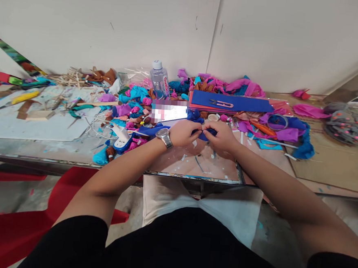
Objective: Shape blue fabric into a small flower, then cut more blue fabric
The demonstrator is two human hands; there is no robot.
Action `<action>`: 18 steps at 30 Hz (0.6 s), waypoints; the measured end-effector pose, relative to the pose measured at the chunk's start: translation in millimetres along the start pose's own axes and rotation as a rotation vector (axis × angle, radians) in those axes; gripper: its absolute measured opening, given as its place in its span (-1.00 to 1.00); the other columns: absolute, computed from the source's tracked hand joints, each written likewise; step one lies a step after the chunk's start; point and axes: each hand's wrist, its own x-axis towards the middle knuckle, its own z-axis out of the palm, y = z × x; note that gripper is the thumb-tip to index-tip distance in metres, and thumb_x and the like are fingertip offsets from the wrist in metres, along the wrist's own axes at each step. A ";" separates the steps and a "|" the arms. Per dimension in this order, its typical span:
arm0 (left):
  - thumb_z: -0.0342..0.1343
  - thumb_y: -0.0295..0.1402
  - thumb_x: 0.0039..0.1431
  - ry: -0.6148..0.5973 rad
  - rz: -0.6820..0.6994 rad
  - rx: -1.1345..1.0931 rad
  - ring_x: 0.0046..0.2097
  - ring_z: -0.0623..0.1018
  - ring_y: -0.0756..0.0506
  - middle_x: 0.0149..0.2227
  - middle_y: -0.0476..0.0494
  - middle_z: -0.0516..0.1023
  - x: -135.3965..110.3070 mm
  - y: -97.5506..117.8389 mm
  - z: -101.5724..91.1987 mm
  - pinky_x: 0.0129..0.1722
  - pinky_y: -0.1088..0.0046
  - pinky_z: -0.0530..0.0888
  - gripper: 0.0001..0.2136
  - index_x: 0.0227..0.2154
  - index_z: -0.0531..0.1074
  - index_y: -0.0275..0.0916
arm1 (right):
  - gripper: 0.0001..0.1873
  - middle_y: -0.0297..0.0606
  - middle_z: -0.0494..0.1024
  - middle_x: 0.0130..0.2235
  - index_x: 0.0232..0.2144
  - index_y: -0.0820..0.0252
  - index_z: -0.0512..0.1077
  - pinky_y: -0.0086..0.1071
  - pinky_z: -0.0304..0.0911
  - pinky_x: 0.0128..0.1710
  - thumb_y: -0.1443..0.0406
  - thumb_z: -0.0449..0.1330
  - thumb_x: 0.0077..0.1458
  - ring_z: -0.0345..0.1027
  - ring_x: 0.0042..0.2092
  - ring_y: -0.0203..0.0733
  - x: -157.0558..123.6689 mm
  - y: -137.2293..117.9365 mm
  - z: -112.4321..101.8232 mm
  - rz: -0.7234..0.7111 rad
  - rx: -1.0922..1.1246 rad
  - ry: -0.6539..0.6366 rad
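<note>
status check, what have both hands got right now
Left hand and right hand both shut on blue paper piece. Held low over table, near front edge. Phone and paper scraps just behind.

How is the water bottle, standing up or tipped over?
Standing up. The water bottle rests on its base at the back of the table, with its white cap pointing straight up.

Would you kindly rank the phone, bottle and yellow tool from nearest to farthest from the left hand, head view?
From the left hand, pinching blue paper:
1. Phone, just behind it.
2. Bottle, farther back.
3. Yellow tool, far left.
</note>
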 end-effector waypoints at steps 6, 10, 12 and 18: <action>0.05 -0.24 0.38 0.022 -0.042 -0.022 -0.30 0.60 -0.15 -0.32 -0.14 0.68 0.7 -4.9 4.2 -0.32 0.34 0.27 -0.75 -0.20 0.63 -0.16 | -0.86 -0.23 0.67 -0.26 -0.27 0.12 0.56 -0.24 0.26 -0.17 0.23 0.21 0.25 0.49 -0.22 -0.06 -1.3 4.3 0.6 0.034 -0.012 0.014; 0.08 -0.26 0.35 0.022 -0.073 -0.037 -0.33 0.58 -0.14 -0.34 -0.14 0.67 1.1 -7.2 2.9 -0.33 0.34 0.25 -0.77 -0.21 0.64 -0.17 | -0.88 -0.24 0.66 -0.29 -0.30 0.13 0.55 -0.24 0.24 -0.19 0.25 0.21 0.20 0.47 -0.26 -0.08 -1.2 5.2 -1.3 0.057 -0.038 0.029; 0.08 -0.27 0.34 0.017 -0.074 -0.058 -0.34 0.56 -0.13 -0.35 -0.14 0.67 1.2 -7.5 2.3 -0.33 0.34 0.24 -0.77 -0.23 0.64 -0.19 | -0.88 -0.24 0.66 -0.30 -0.32 0.13 0.55 -0.24 0.24 -0.19 0.26 0.21 0.19 0.47 -0.26 -0.08 -0.9 4.2 -2.5 0.059 -0.044 0.023; 0.07 -0.27 0.35 -0.005 -0.027 -0.223 -0.34 0.53 -0.07 -0.32 -0.11 0.68 1.2 -7.4 1.4 -0.29 0.38 0.30 -0.76 -0.24 0.63 -0.24 | -0.86 -0.24 0.67 -0.28 -0.30 0.13 0.56 -0.26 0.25 -0.19 0.25 0.20 0.22 0.47 -0.26 -0.10 -1.8 6.1 -0.7 0.030 -0.026 0.011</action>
